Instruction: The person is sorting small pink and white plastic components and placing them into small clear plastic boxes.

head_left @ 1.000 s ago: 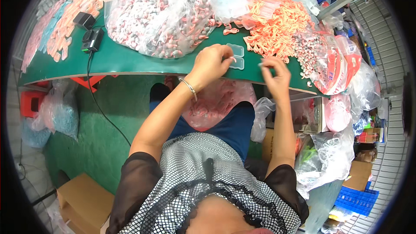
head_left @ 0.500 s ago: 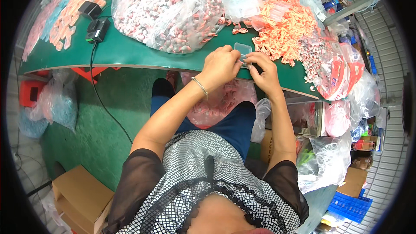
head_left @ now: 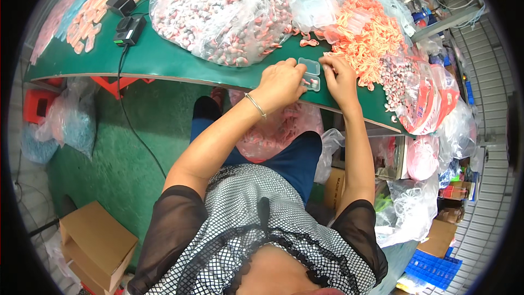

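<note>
My left hand (head_left: 280, 86) is closed on the near left edge of a small clear plastic case on the green table. The case's hinged lid (head_left: 309, 66) stands open on the far side. Small pink-and-grey pieces (head_left: 311, 83) lie in its near half. Just right of the case is my right hand (head_left: 341, 83), its fingers bent and slightly apart, with nothing visible in them. Beyond its fingertips spreads a heap of orange cord bundles (head_left: 367, 30). One loose orange bundle (head_left: 309, 42) lies behind the case.
A large clear bag (head_left: 218, 19) full of pink-and-grey pieces sits behind my left hand. More such pieces (head_left: 397, 79) spill from a bag at right. Black adapters (head_left: 129, 31) with a cable stand at left, near rows of orange cases (head_left: 90, 24). A carton (head_left: 98, 240) is on the floor.
My right hand has drawn away from the case, moving right and slightly up toward the orange heap. The case's contents now show. My left hand stays at the case.
</note>
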